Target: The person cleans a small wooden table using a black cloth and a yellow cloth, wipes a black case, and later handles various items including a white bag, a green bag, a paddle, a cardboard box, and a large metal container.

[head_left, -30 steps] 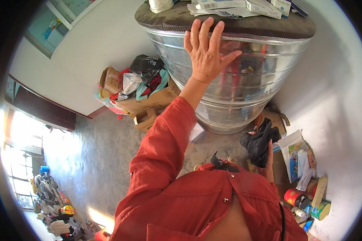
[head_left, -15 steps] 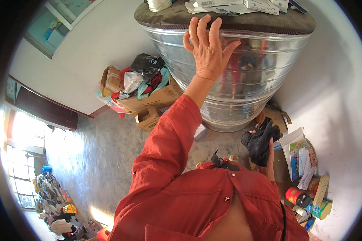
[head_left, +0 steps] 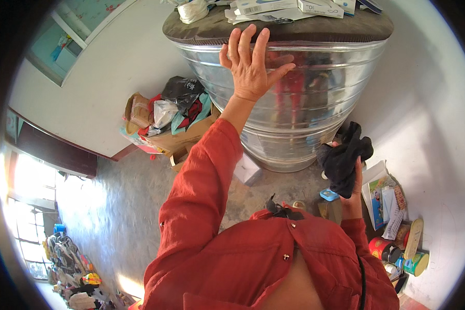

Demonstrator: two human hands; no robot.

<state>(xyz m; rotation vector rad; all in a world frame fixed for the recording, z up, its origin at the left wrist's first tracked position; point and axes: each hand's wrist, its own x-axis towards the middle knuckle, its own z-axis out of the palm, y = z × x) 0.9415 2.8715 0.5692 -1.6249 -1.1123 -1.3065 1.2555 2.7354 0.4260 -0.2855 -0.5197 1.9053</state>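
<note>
A large ribbed metal drum (head_left: 294, 111) stands ahead of me, topped by a dark, dusty lid (head_left: 315, 31). My left hand (head_left: 250, 70) lies against the drum's upper side just under the lid's edge, fingers spread and pointing up, with nothing held. To the right of the drum, my right hand (head_left: 357, 178) grips a bunched black cloth (head_left: 346, 160). The cloth covers most of that hand's fingers. On the lid lie flattened white boxes (head_left: 266, 8) and a bundle of white cord (head_left: 192, 10).
A cardboard box (head_left: 186, 134) of bags and fabric stands left of the drum. A white box (head_left: 247, 169) sits on the floor by its base. Papers (head_left: 385, 199) and several cans (head_left: 382, 249) line the right wall. A clothes heap (head_left: 70, 263) lies far left.
The black cloth and my right hand have risen and moved slightly right, so more of the right forearm shows. My left hand stays spread against the drum while the view has shifted a little.
</note>
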